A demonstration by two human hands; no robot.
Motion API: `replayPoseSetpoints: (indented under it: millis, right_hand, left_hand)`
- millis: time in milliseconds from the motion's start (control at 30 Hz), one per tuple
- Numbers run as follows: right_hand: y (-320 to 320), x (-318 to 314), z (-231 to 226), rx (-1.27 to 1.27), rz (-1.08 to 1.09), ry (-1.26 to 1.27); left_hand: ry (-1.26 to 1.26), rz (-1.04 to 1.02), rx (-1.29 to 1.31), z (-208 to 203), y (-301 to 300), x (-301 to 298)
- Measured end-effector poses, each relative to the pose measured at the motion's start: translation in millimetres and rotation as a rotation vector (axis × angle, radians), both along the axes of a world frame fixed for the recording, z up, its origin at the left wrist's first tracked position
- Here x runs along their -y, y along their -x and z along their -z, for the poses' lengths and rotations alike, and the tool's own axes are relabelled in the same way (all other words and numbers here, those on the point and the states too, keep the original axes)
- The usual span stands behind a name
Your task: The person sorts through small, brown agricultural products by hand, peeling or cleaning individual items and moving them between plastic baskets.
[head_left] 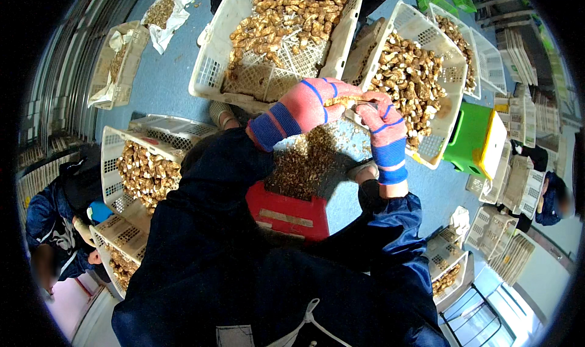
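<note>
My left hand (304,108), in a pink glove with blue bands, is closed on a long brown-and-tan mushroom (342,100) held out level in front of me. My right hand (386,124), gloved alike, meets the mushroom's right end with its fingers bent together. A thin edge shows at those fingertips; whether it is a blade I cannot tell. Just beyond the hands stands a large white crate (204,66), partly filled with brown mushrooms (292,11). To the right, another white crate (452,72) is heaped with mushrooms showing pale ends (409,72).
Scraps (304,164) lie below my hands by a red plastic object (289,213). A green-and-yellow box (472,139) is at right. More mushroom crates (113,164) stand at left, near a person in dark blue (61,219). Another person (551,200) is at far right.
</note>
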State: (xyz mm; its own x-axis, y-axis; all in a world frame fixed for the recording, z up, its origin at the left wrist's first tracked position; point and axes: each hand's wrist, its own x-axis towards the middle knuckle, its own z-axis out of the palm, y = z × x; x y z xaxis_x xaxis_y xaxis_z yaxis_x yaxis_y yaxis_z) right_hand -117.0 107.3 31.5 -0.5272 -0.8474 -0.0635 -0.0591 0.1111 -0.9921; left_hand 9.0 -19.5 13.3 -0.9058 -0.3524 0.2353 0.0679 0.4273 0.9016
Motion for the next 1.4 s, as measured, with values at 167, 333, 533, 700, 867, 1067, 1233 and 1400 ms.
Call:
replayPoseSetpoints:
  millis: [167, 333, 533, 700, 867, 1067, 1233, 1400]
  right_hand:
    - [14, -7, 15, 0.411, 0.065, -0.001]
    - [7, -5, 5, 0.27, 0.033, -0.006]
    - [8, -5, -1, 0.28, -0.016, -0.022]
    - [16, -6, 8, 0.447, -0.012, 0.034]
    - [7, -5, 0, 0.445, 0.058, 0.108]
    - [-3, -2, 4, -0.108, 0.034, 0.128]
    - [-1, -4, 1, -0.164, 0.107, 0.016]
    - [2, -4, 10, -0.329, 0.079, 0.001]
  left_hand:
    - [-0.097, 0.041, -0.021, -4, -2, 0]
    - [-0.073, 0.063, 0.045, -3, -3, 3]
    - [-0.267, 0.059, 0.029, -8, -5, 0]
    - [-0.3, 0.12, 0.0, -8, -4, 1]
    - [-0.889, 0.087, 0.043, -10, -2, -7]
    - [-0.946, -0.098, 0.059, 0, 7, -21]
    - [-1.114, -0.012, 0.007, 10, 6, -19]
    - [-0.939, -0.114, 0.032, 12, 11, -22]
